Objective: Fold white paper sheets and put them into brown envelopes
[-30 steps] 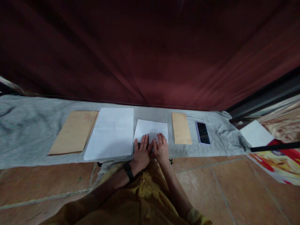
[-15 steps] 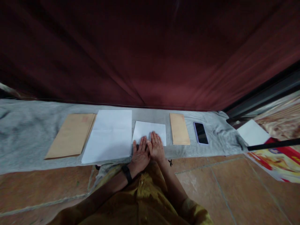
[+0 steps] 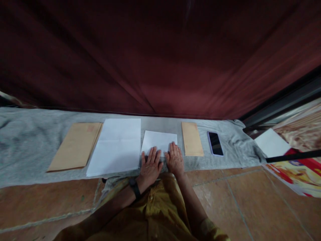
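A folded sheet of white paper (image 3: 162,138) lies on the grey cloth in front of me. My left hand (image 3: 150,166) rests flat on its near left part, fingers stretched out and thumb apart. On its near right corner lies my right hand (image 3: 175,160), also flat with straight fingers. Left of the folded sheet is a stack of larger white paper (image 3: 116,147) with a crease across it. Beyond that stack are large brown envelopes (image 3: 75,145), one on another. To the right is a smaller brown envelope (image 3: 192,139).
A phone (image 3: 215,143) with a dark screen lies right of the small envelope on the grey cloth (image 3: 235,144). A dark red curtain (image 3: 160,67) hangs behind. At the right are a black metal bar (image 3: 293,155), a white sheet (image 3: 272,143) and a colourful printed package (image 3: 298,172).
My right hand has slid right across the folded paper to its right corner, away from my left hand. My left hand stays at the left part, its thumb now more spread.
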Action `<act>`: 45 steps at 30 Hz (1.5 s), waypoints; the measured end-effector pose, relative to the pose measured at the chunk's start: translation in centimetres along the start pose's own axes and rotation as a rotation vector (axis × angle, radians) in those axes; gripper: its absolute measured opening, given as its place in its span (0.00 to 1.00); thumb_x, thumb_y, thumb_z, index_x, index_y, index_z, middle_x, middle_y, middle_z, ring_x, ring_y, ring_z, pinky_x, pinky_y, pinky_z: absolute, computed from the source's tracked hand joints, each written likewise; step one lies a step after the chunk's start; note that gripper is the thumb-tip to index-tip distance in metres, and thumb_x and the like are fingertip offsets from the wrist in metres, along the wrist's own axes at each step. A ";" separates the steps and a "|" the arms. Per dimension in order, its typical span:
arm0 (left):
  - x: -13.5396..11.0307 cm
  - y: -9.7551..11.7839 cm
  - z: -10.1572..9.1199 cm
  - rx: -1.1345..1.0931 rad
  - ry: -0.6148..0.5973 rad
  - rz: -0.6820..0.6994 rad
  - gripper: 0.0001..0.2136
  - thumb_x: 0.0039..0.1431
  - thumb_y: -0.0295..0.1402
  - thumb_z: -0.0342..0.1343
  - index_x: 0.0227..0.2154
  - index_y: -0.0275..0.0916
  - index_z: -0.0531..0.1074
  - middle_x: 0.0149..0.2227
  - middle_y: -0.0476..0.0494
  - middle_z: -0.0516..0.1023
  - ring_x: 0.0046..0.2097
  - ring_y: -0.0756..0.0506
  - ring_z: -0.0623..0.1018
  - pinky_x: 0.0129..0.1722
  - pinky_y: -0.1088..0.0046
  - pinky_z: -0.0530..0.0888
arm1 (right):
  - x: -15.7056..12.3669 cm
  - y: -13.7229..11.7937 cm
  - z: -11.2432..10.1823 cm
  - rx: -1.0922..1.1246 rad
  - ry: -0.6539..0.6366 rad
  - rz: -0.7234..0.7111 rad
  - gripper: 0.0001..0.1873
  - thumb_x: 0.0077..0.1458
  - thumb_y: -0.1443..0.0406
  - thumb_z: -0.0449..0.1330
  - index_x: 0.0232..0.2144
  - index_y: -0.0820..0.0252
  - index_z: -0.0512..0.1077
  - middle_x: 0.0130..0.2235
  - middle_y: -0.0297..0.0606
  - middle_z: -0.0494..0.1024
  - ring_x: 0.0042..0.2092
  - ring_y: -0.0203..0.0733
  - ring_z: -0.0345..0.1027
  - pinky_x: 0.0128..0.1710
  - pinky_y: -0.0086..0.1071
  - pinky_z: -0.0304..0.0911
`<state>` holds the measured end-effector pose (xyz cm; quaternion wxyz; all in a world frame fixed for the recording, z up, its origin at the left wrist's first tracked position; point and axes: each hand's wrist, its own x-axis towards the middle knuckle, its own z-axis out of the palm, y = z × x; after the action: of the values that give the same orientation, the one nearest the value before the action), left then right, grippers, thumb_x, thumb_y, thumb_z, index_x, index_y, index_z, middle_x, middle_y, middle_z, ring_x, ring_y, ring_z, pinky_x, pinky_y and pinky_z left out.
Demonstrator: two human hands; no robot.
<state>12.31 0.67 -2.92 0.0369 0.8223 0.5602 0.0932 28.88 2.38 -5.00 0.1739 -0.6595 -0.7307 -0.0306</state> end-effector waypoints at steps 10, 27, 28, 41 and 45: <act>8.0 0.8 0.8 -0.054 0.068 0.071 0.27 0.70 0.36 0.39 0.68 0.30 0.54 0.71 0.35 0.55 0.72 0.41 0.53 0.71 0.55 0.50 | -0.1 0.1 0.2 -0.027 -0.005 -0.026 0.29 0.71 0.62 0.43 0.68 0.73 0.56 0.69 0.57 0.57 0.70 0.52 0.50 0.67 0.48 0.51; 9.0 -2.6 2.4 -0.057 0.201 -0.218 0.32 0.69 0.41 0.40 0.69 0.24 0.48 0.70 0.24 0.53 0.72 0.35 0.51 0.69 0.46 0.51 | -0.4 0.3 0.8 -0.007 0.076 -0.045 0.32 0.72 0.57 0.44 0.70 0.71 0.50 0.69 0.56 0.57 0.70 0.53 0.51 0.66 0.50 0.52; 8.8 -2.6 2.3 -0.052 0.195 -0.233 0.32 0.69 0.40 0.40 0.69 0.23 0.49 0.70 0.24 0.53 0.72 0.34 0.51 0.69 0.47 0.51 | -0.4 0.3 0.8 -0.006 0.075 -0.043 0.32 0.72 0.57 0.44 0.70 0.71 0.50 0.69 0.56 0.57 0.70 0.53 0.51 0.66 0.49 0.52; 7.8 -3.0 2.2 -0.065 0.220 -0.221 0.30 0.69 0.37 0.39 0.68 0.21 0.50 0.71 0.23 0.49 0.73 0.33 0.49 0.69 0.47 0.54 | 4.6 -3.3 0.5 0.159 -0.016 0.042 0.30 0.72 0.59 0.41 0.68 0.71 0.56 0.69 0.54 0.58 0.71 0.50 0.49 0.67 0.48 0.50; 7.9 -3.0 1.9 -0.026 0.132 -0.250 0.27 0.69 0.32 0.37 0.67 0.21 0.53 0.71 0.24 0.52 0.73 0.34 0.50 0.69 0.48 0.54 | 6.7 -4.6 1.3 0.188 -0.086 0.011 0.29 0.72 0.60 0.40 0.67 0.72 0.58 0.69 0.52 0.59 0.71 0.46 0.47 0.69 0.45 0.46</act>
<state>12.72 9.16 -4.43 0.0221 0.7375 0.6583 0.1489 23.68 8.54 -3.40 0.2033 -0.6449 -0.7336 0.0673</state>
